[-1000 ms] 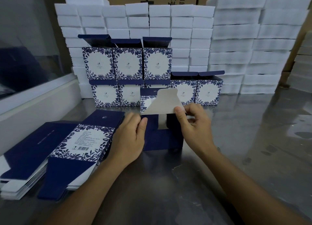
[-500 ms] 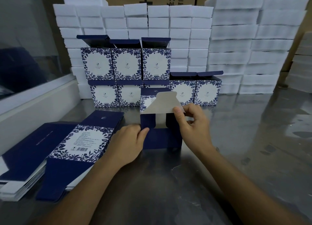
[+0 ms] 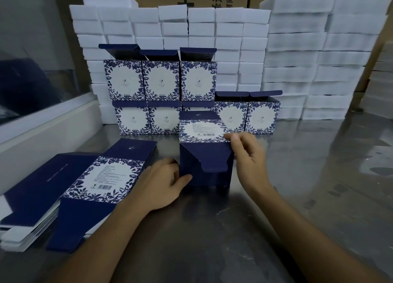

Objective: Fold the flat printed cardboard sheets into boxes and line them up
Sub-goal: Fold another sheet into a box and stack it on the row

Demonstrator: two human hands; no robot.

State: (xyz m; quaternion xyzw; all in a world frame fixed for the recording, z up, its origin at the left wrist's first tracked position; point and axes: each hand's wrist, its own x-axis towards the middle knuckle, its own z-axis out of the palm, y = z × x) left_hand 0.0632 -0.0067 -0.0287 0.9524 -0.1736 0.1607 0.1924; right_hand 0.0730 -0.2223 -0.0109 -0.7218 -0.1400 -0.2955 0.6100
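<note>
One half-folded box (image 3: 205, 153) stands on the steel table (image 3: 308, 176), in front of the lined-up row, between the two hands. Its printed barcode panel tilts back on top and a navy tuck flap (image 3: 213, 160) lies folded across the face nearest the camera. A second ago that flap stood upright, showing its grey inside — now it is down and only navy shows.

The left hand (image 3: 163, 186) holds the box's lower left edge, thumb on the front face and fingers behind the corner; earlier it sat higher, at the flap's base. The right hand (image 3: 246, 155) pinches the upper right corner of the box, fingers curled, thumb on the barcode panel, much as before.

Behind stand eight finished boxes: three in the upper row (image 3: 160, 81) with lids open, five in the lower row (image 3: 247, 117), the middle one mostly hidden by the box in hand. These have not moved.

At left lie two overlapping stacks of flat sheets (image 3: 100, 180) — sheet count cannot be told. White foam blocks (image 3: 212, 32) are piled along the back, too many to count.
</note>
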